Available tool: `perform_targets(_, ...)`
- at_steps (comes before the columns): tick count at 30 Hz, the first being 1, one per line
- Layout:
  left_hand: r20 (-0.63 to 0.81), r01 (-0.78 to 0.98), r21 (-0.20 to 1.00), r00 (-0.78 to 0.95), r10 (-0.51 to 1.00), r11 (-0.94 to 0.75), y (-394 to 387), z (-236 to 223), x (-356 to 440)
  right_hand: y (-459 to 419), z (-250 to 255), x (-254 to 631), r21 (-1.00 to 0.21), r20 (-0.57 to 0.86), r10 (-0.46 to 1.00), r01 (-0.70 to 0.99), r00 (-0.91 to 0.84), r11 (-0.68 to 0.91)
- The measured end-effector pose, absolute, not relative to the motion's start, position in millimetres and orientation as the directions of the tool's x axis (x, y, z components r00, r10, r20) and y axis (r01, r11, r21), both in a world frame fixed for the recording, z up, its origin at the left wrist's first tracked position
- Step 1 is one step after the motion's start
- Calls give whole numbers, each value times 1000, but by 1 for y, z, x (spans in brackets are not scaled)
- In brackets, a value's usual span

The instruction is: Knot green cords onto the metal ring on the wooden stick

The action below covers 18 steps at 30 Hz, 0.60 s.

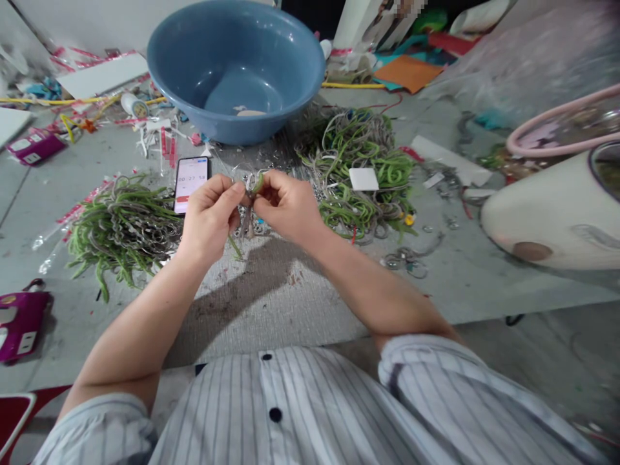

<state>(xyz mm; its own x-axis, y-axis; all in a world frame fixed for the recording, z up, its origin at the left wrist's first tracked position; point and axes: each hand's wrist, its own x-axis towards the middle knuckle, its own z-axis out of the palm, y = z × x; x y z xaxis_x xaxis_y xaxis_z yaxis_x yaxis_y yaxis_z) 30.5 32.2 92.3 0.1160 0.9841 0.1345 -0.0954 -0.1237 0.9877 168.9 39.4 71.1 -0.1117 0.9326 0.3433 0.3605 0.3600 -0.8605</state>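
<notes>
"Green and grey cord point(259, 183), where is it?"
"Between the left hand point(210, 210) and the right hand point(290, 205), each pinching it, thumb against fingers."
"And around them?"
"A cord bundle point(121, 223) lies left, a tangled heap point(387, 155) right, a blue basin point(237, 127) far."

The basin point(194, 64) stands toward the back of the table point(460, 284). Before it, to the left, lie the phone point(190, 182) and — farther out — a bundle of cords point(121, 219); before it, to the right, spreads a cord heap point(358, 142) bearing a card point(363, 179). Right of the basin lies a sheet point(409, 72).
</notes>
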Motion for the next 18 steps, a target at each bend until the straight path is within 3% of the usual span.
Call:
perform_targets(8,196,-73,979,111,974,-189,33,98,25,47,68,174,-817,292,944,474,-154,330)
perform_targets(18,426,11,905,0,905,-426,42,96,12,37,81,167,-658,48,916,678,-398,329)
